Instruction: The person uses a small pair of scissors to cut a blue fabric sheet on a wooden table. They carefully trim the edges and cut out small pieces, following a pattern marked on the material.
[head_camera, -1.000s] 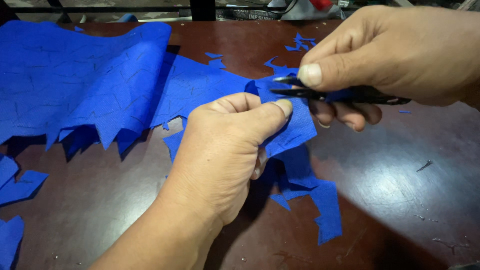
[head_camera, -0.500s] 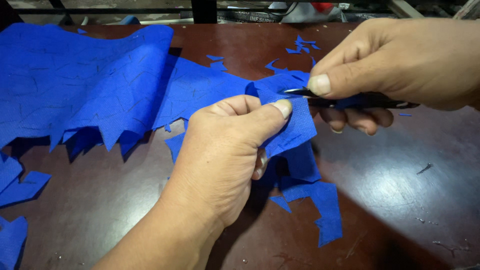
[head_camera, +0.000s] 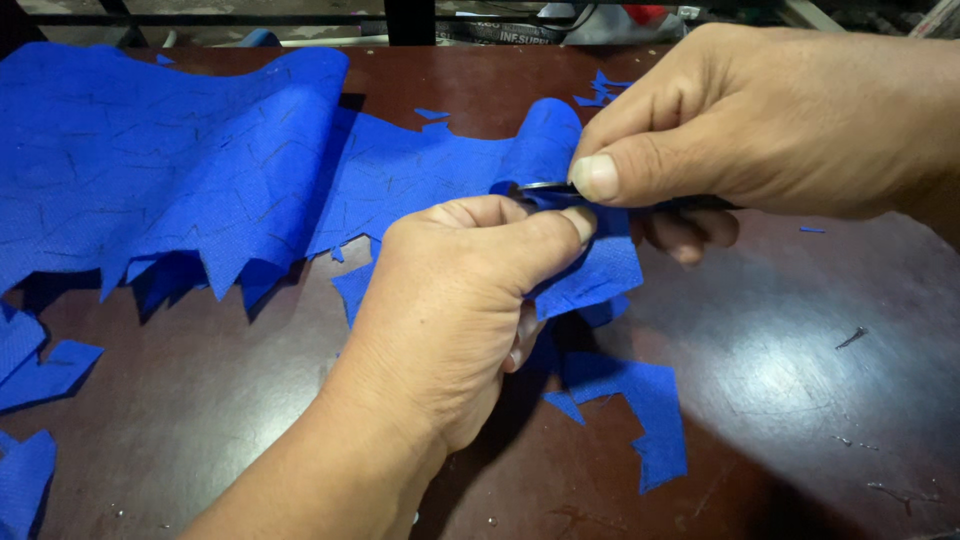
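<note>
Since half a second ago the scissors (head_camera: 545, 188) have worked further into the cloth and the fabric ahead of them has humped up into a fold. The big blue fabric sheet (head_camera: 170, 170) lies spread over the left of the dark wooden table (head_camera: 800, 380), its jagged cut edge facing the person, with loose blue scraps (head_camera: 40, 365) at the far left. In the middle the left hand (head_camera: 455, 310) pinches the fabric's edge between thumb and fingers, just under the blades. The right hand (head_camera: 760, 125) is closed on the scissors, thumb pressed on top; how wide the blades stand I cannot tell. To cut well, I judge the cloth should be pulled taut and fingertips kept off the line. The scissors lie almost level, long axis left-right, tips pointing left.
</note>
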